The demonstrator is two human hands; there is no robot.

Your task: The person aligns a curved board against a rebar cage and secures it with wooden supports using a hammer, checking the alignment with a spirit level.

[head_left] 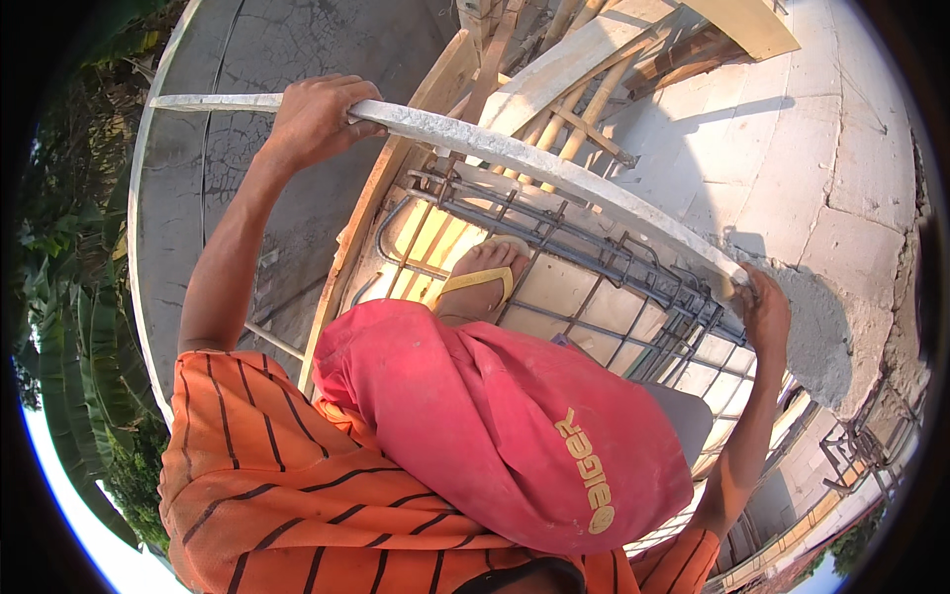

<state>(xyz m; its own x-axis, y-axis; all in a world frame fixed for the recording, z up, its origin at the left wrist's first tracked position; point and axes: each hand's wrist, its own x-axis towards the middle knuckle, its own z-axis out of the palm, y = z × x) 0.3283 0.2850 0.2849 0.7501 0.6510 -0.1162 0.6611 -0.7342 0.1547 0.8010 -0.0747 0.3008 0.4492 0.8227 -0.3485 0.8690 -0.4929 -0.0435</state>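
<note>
A long, narrow, whitish-grey board [554,168], seen edge-on, stretches across in front of me and looks curved in this view. Its left end reaches out over the grey slab. My left hand [322,119] wraps over the board's upper edge toward its left part. At the board's right end, my right hand [765,307] is closed round it, close to a patch of wet-looking grey mortar. Below the board lies a cage of steel rebar [564,257]. One foot in a yellow-strapped flip-flop [485,277] stands among the bars.
A wooden formwork edge [341,247] borders the cracked grey slab [327,40] on the left. Loose planks and poles [574,109] are piled ahead. Pale block paving [792,148] and a grey mortar patch [816,337] lie to the right. Bent rebar [859,455] sticks up there.
</note>
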